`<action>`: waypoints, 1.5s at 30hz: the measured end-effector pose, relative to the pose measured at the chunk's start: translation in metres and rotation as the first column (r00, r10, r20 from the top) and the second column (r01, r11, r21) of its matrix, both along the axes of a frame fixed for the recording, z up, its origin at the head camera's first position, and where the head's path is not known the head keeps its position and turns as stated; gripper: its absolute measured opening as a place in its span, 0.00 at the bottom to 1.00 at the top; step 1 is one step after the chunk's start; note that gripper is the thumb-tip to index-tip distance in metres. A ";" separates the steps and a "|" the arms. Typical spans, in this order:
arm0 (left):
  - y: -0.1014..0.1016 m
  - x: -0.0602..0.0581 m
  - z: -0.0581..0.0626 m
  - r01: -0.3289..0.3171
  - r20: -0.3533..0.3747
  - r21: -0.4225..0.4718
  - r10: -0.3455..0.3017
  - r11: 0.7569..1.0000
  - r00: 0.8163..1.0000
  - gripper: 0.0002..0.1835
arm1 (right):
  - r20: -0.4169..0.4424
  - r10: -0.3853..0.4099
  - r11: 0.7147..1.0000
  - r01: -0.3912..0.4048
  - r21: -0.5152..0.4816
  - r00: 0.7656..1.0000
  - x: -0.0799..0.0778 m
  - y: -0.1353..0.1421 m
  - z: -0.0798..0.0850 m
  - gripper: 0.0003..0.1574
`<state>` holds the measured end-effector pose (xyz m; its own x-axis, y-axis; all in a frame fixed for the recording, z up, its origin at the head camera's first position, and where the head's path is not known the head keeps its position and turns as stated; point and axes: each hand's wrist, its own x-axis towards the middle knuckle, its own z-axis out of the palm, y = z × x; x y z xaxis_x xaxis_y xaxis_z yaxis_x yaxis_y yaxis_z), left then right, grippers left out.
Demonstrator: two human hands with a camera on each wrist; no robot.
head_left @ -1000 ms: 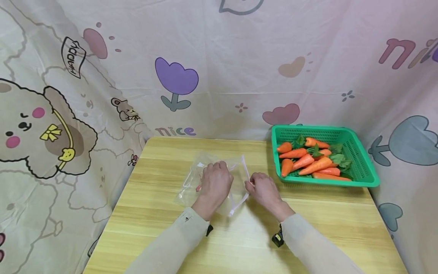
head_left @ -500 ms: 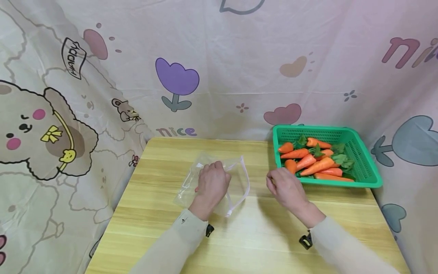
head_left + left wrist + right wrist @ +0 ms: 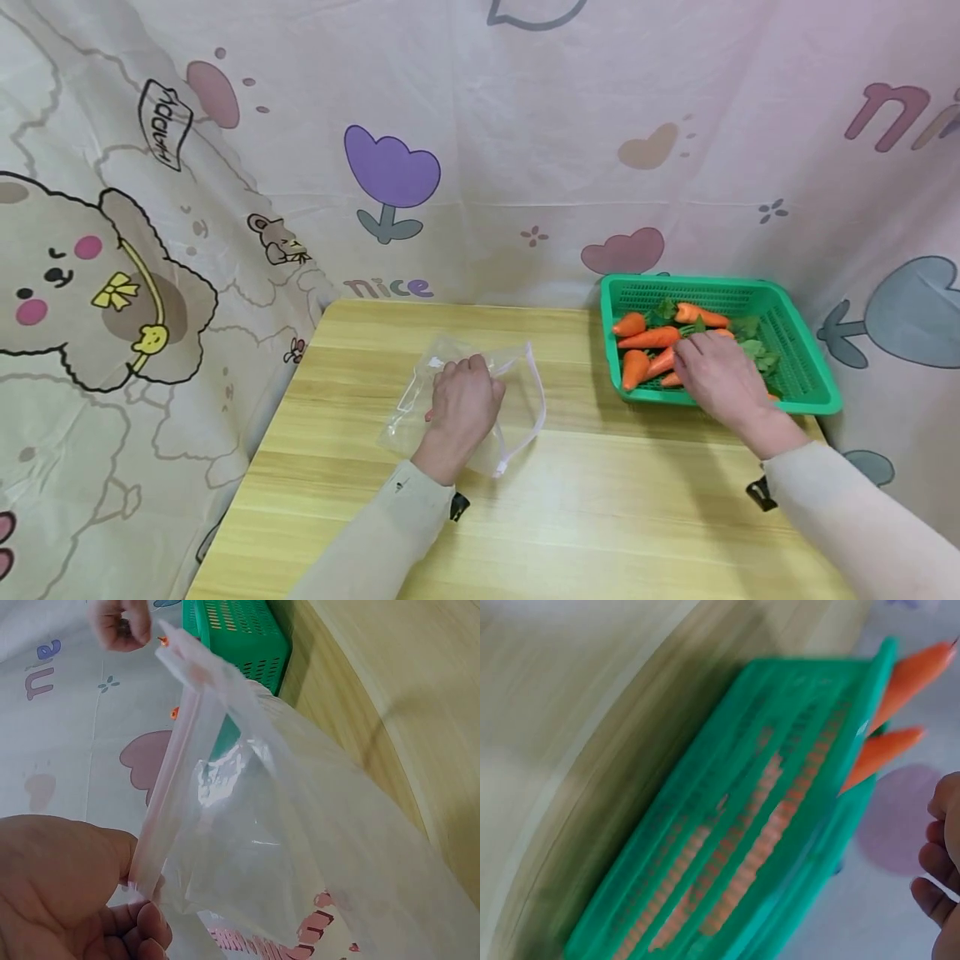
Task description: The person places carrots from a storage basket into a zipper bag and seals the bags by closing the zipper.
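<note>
A clear zip bag [image 3: 519, 404] with a pale pink closure lies on the table, its mouth spread toward the right. My left hand [image 3: 465, 408] holds the bag's upper edge; in the left wrist view the thumb and fingers pinch the pink zip strip [image 3: 154, 825], and red print shows on the film. My right hand [image 3: 723, 379] is above the green basket [image 3: 806, 358], over the carrots [image 3: 635, 368] with leafy tops. In the right wrist view its fingers [image 3: 939, 859] are loosely bent beside the basket rim, with nothing seen between them.
The wooden table [image 3: 585, 517] runs beneath both arms. A printed cloth [image 3: 510, 150] hangs behind and at the sides. The basket stands at the table's back right, close to the cloth.
My right hand has let go of the bag's mouth and moved right, over the basket. My left hand has stayed at the bag, which keeps its spread mouth.
</note>
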<state>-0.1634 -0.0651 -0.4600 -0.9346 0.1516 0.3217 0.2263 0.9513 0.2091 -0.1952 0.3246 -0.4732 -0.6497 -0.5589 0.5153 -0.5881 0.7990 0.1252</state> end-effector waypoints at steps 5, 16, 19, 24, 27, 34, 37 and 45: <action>-0.002 0.000 0.000 0.008 0.061 0.026 -0.010 1.000 0.998 0.08 | 0.098 -0.071 0.987 0.056 0.152 0.993 -0.008 0.035 -0.007 0.16; -0.004 -0.001 -0.003 -0.016 0.066 0.031 0.014 0.999 0.998 0.09 | 0.277 -0.193 0.888 0.048 0.457 0.941 -0.032 0.079 -0.016 0.26; -0.004 -0.001 -0.004 -0.017 0.068 0.033 0.014 0.999 0.998 0.10 | 0.285 -0.206 0.856 0.031 0.517 0.936 -0.035 0.085 -0.020 0.30; -0.005 0.000 -0.005 -0.012 0.079 0.037 0.009 0.999 0.997 0.11 | 0.296 -0.210 0.833 0.013 0.552 0.932 -0.040 0.090 -0.027 0.31; -0.004 0.000 -0.005 -0.013 0.089 0.043 0.009 0.999 0.996 0.11 | 0.307 -0.226 0.838 0.023 0.546 0.925 -0.041 0.093 -0.031 0.29; -0.003 -0.002 -0.004 -0.034 0.119 0.056 0.027 0.998 0.993 0.10 | 0.299 -0.228 0.847 0.038 0.530 0.927 -0.043 0.097 -0.034 0.31; -0.003 -0.002 -0.004 -0.037 0.130 0.062 0.029 0.997 0.991 0.10 | 0.317 -0.253 0.851 0.054 0.522 0.914 -0.044 0.099 -0.036 0.33; -0.003 -0.002 -0.005 -0.037 0.143 0.043 0.030 0.998 0.989 0.09 | 0.352 -0.292 0.871 0.095 0.482 0.890 -0.044 0.103 -0.035 0.28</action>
<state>-0.1656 -0.0678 -0.4655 -0.9756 0.1078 0.1913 0.1595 0.9467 0.2799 -0.2390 0.4276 -0.5077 -0.8613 -0.5011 -0.0846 -0.5032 0.8178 0.2791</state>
